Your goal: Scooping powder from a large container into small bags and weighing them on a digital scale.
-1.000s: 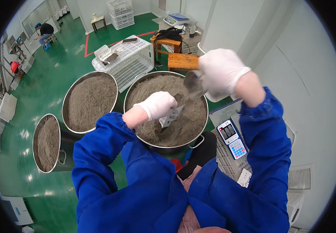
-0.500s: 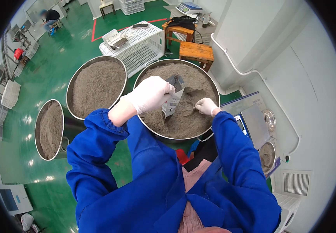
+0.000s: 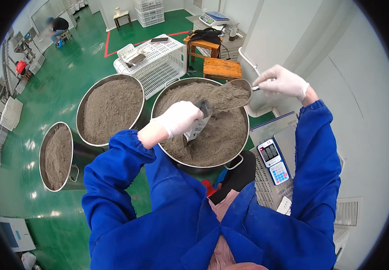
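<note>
My left hand (image 3: 180, 118), in a white glove, is closed on the top of a small silver-and-black pouch (image 3: 198, 128). The pouch hangs over a large round steel pot (image 3: 247, 128) filled with grey-brown powder (image 3: 221, 139). Raised at the pot's right side, my gloved right hand (image 3: 281, 83) grips the handle of a metal scoop (image 3: 247, 92). The scoop is heaped with the same powder, and its front end lies close to the pouch's upper edge. Whether it touches the pouch I cannot tell.
Two more steel drums of powder, a larger one (image 3: 81, 101) and a smaller one (image 3: 46, 177), stand on the left. A white plastic crate (image 3: 167, 74) and a wooden stool (image 3: 221, 68) are behind the pot. A digital scale (image 3: 273, 161) sits at the right. Far left, a person (image 3: 59, 26) sits.
My right hand has risen out of the powder, up and to the right, and now shows a filled scoop. The left hand with the pouch has shifted slightly lower. The scale's display has come into view.
</note>
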{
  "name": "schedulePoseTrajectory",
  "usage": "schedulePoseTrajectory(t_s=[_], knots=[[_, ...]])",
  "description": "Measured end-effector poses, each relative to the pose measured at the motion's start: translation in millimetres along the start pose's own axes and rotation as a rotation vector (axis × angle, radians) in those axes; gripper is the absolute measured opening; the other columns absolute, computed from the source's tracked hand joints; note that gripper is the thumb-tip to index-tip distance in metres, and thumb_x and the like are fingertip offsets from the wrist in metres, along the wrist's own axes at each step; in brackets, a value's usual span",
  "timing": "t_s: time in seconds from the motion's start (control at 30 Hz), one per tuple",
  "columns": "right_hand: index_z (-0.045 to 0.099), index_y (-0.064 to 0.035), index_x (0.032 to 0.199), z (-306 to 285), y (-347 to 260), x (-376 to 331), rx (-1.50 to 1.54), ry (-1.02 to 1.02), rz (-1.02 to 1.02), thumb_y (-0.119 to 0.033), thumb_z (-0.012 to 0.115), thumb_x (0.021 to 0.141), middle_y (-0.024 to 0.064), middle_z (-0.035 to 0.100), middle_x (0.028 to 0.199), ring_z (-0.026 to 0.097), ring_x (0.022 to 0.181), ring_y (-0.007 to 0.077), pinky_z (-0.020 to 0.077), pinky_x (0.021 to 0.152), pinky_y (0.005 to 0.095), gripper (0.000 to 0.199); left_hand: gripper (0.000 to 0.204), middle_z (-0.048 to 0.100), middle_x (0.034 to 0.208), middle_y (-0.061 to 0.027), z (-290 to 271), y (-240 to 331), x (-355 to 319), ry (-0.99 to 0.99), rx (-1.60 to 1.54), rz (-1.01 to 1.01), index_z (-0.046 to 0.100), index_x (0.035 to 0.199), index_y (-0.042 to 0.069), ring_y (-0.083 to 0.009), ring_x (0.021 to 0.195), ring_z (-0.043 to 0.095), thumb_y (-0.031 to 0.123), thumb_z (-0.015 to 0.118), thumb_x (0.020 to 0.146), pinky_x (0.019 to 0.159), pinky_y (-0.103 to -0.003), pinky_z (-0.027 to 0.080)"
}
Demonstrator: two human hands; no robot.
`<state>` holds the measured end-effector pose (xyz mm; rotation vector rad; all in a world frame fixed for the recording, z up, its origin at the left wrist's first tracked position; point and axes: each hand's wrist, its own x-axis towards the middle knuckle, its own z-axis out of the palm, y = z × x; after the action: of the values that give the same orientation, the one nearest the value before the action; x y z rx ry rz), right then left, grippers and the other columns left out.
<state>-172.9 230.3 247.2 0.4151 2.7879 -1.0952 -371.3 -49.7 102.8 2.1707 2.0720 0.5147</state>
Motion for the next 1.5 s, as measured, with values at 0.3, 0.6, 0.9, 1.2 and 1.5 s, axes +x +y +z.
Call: schedulePoseTrajectory(t_s=[0.3,0.6,0.9,1.2,1.5], knots=[[0.076,-0.0054,0.076,67.9,-106.9,9.5,-1.009,0.167,-0.209,-0.021,0.069,0.077,0.0190,0.072,0.077,0.071,0.076,0.0392,0.0578,0.072,0.0457,0.017,0.011,0.072,0.083,-0.0176,35.4,13.0,24.9,0.020,0.000,0.022,0.075,0.088,0.006,-0.0395,0.082,0.070,0.013,0.070,0.080,0.077,-0.048,0.057],[0.080,-0.0111,0.081,84.4,-44.3,14.2,-0.950,0.027,0.073,-0.037,0.090,0.063,0.0153,0.076,0.087,0.075,0.085,0.0328,0.0608,0.076,0.0431,0.033,0.009,0.070,0.087,-0.0165,10.6,13.0,0.0,0.281,-0.127,-0.004,0.074,0.090,0.004,-0.0380,0.084,0.069,0.010,0.070,0.085,0.076,-0.046,0.056],[0.077,-0.0072,0.112,250.6,129.4,62.8,-0.546,-0.159,0.138,-0.031,0.073,0.083,0.0200,0.074,0.114,0.071,0.110,0.0383,0.0556,0.096,0.0480,0.038,0.006,0.070,0.092,-0.0135,32.4,9.1,1.2,0.309,-0.152,-0.005,0.071,0.088,0.003,-0.0357,0.087,0.070,0.008,0.068,0.086,0.079,-0.043,0.057],[0.073,0.0007,0.117,87.7,-11.7,4.9,0.052,-0.224,-0.339,-0.020,0.063,0.099,0.0239,0.070,0.125,0.066,0.120,0.0355,0.0516,0.102,0.0455,0.029,0.009,0.070,0.097,-0.0119,34.7,31.0,-4.1,0.177,-0.097,0.125,0.070,0.094,0.004,-0.0361,0.086,0.069,0.005,0.067,0.086,0.075,-0.043,0.058],[0.075,-0.0074,0.105,119.3,11.4,-32.5,-0.452,0.300,-0.594,-0.001,0.066,0.080,0.0182,0.066,0.132,0.063,0.120,0.0353,0.0525,0.102,0.0418,0.027,0.014,0.072,0.102,-0.0107,11.5,63.1,-10.7,0.193,-0.220,0.215,0.071,0.099,0.003,-0.0336,0.090,0.071,0.004,0.070,0.086,0.076,-0.040,0.059]])
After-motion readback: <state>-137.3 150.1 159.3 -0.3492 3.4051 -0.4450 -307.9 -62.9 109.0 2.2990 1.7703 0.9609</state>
